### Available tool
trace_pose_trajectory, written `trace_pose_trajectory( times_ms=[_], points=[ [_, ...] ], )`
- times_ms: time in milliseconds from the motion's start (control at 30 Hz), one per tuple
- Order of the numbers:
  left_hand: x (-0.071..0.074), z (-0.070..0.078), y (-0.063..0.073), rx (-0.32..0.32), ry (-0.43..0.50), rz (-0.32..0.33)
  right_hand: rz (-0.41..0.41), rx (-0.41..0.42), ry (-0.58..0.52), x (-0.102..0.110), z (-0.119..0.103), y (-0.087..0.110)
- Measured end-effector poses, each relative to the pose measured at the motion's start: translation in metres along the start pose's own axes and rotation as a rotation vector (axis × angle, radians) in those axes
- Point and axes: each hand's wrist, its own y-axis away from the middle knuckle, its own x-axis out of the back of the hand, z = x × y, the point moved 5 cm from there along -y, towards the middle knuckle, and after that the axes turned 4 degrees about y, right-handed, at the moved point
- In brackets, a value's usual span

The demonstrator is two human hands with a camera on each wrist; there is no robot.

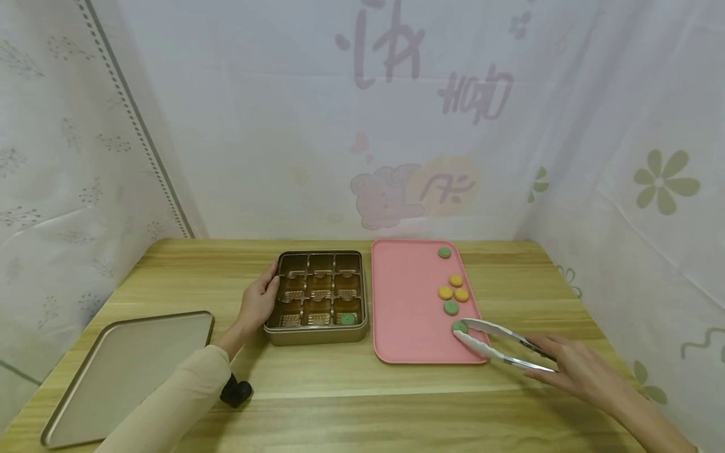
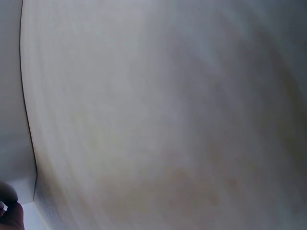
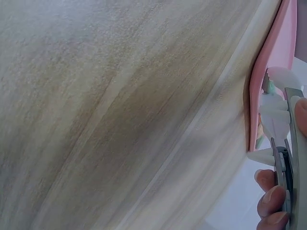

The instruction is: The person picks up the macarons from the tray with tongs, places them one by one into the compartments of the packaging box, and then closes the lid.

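My left hand [image 1: 259,303] holds the left wall of a square gold tin [image 1: 317,336], its thumb near the rim. The tin carries a divided insert of small square compartments, and a green macaron [image 1: 348,319] sits in the front right one. On the right, my right hand [image 1: 583,368] grips silver tongs [image 1: 512,363] with white scalloped tips. Those tips lie on either side of a green macaron [image 1: 459,326] on the pink tray [image 1: 408,314]. In the right wrist view, fingers [image 3: 272,201] wrap the tongs' handle.
Farther up the pink tray lie two more green macarons [image 1: 450,307] and three yellow macarons [image 1: 445,293]. A flat gold lid [image 1: 153,358] rests on the table at the left. Near the left sleeve is a small black object [image 1: 236,391]. Printed cloth [image 1: 272,157] walls the table's back and sides.
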Motion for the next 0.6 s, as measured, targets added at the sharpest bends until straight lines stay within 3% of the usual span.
trace_pose_trajectory(
  times_ms=[600],
  points=[
    [0.000,-0.001,0.000,0.007,0.007,0.014,0.015,0.024,-0.027,0.004,-0.022,-0.031]
  ],
)
